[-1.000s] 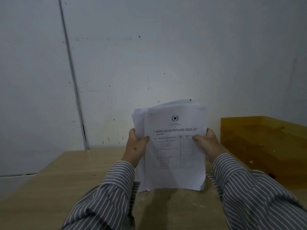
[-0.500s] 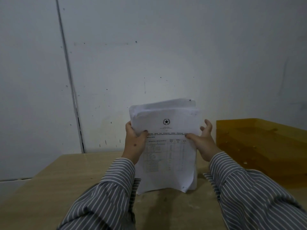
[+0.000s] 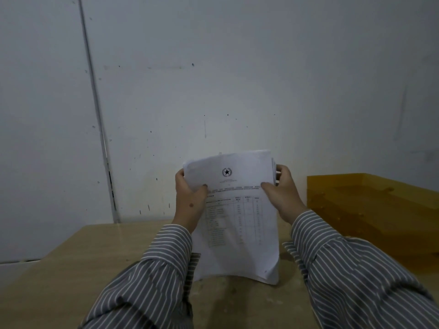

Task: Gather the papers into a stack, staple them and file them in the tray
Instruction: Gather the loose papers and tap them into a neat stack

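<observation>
The stack of papers [image 3: 237, 217] stands upright on its bottom edge on the wooden table [image 3: 78, 264], roughly in the middle of the view and facing the person. Its front sheet is white, with a round black emblem holding a star near the top, some lines of small print below that, and a table of rows and columns further down; the print is too small to read. The sheets are not quite even: at the top and along the right side several page edges show behind the front one, and the lower right corner bulges forward a little. The left hand [image 3: 190, 203] grips the left edge of the stack near its upper part, thumb pressed on the front sheet and fingers hidden behind the pages. The right hand [image 3: 282, 193] holds the right edge at about the same height, thumb lying across the front sheet and the fingers curled around the side edges of the pages. Both arms wear sleeves [image 3: 356, 281] of grey cloth with thin white stripes, reaching in from the bottom of the view. To the right of the stack, apart from it, a yellow-orange tray [image 3: 370, 205] with low walls sits on the table against the wall [image 3: 237, 67]. The wall is pale grey, marked with small dark specks, and a thin vertical strip [image 3: 99, 129] runs down its left part.
</observation>
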